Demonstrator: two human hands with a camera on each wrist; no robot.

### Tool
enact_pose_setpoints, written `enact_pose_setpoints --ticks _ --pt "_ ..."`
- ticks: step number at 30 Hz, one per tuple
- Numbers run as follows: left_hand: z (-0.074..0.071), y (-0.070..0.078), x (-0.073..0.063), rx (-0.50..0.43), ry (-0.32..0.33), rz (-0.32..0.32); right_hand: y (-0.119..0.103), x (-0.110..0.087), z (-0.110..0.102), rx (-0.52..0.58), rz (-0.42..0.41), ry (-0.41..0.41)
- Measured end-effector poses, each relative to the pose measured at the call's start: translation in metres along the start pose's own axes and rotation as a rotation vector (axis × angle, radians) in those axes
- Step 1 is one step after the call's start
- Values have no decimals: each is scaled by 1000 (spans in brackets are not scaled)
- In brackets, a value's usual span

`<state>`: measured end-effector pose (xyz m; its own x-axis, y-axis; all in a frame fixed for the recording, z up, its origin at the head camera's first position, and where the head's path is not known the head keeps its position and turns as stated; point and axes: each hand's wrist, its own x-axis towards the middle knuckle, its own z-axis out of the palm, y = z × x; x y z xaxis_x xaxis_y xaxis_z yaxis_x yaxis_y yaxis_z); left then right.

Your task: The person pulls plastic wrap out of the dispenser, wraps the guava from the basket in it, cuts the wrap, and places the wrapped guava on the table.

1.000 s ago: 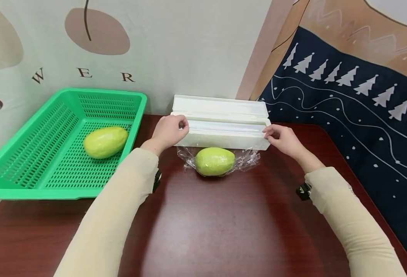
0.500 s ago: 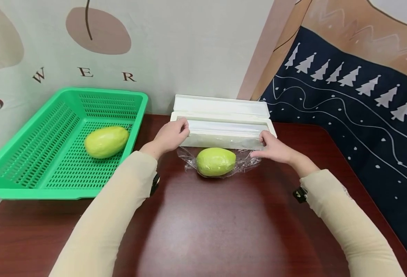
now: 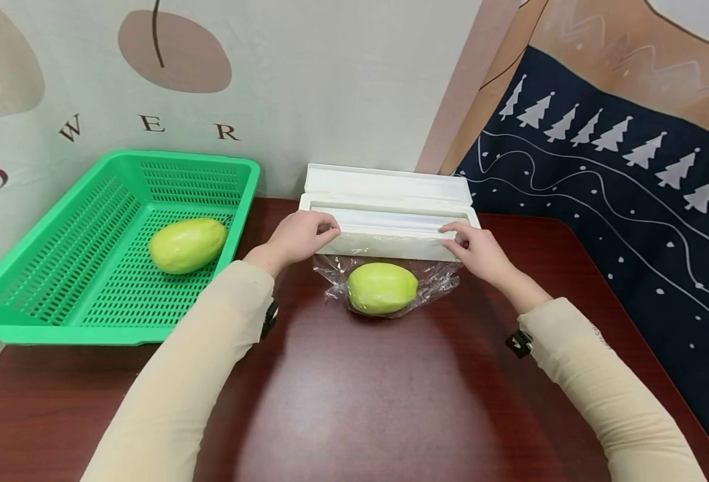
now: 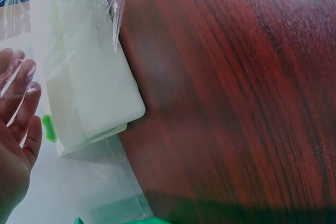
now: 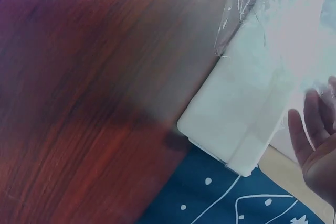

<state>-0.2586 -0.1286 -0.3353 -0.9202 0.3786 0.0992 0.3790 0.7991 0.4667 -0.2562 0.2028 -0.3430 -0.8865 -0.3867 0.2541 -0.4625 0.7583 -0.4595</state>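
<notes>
A white cling film dispenser box (image 3: 390, 248) stands at the back of the table with its lid raised and a film roll (image 3: 384, 219) inside. My left hand (image 3: 298, 235) pinches the film at the box's left front; in the left wrist view, clear strands cross its fingers (image 4: 23, 85). At the right front is my right hand (image 3: 481, 253), thumb and forefinger apart over the film; its fingers (image 5: 314, 119) look spread in the right wrist view. Right before the box, an oval yellow-green fruit (image 3: 381, 289), papaya-like, lies on crumpled cling film (image 3: 441, 281).
To the left, a green plastic basket (image 3: 119, 335) holds a second yellow-green fruit (image 3: 188, 246). The dark red wooden table (image 3: 378, 402) meets a pale printed cloth (image 3: 354, 87) behind and a navy tree-patterned cloth (image 3: 625, 201) at right.
My right hand has left the box's right corner, dipped toward the film beside the fruit, then come back up and inward. The fruit has shifted slightly nearer. My left hand has barely moved.
</notes>
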Motion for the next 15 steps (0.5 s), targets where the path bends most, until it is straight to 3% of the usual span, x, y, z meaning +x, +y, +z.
enact_pose_setpoints --ticks 5,8,12,15 --pt "1 1 1 -67 25 -15 2 -1 1 39 -98 34" --pt "1 2 2 -127 67 -27 2 -3 1 77 -102 29" --pt "0 4 3 -209 127 -34 -4 -8 2 162 -54 -133" --pt "0 6 4 -241 129 -35 -13 -13 7 108 -75 -263"
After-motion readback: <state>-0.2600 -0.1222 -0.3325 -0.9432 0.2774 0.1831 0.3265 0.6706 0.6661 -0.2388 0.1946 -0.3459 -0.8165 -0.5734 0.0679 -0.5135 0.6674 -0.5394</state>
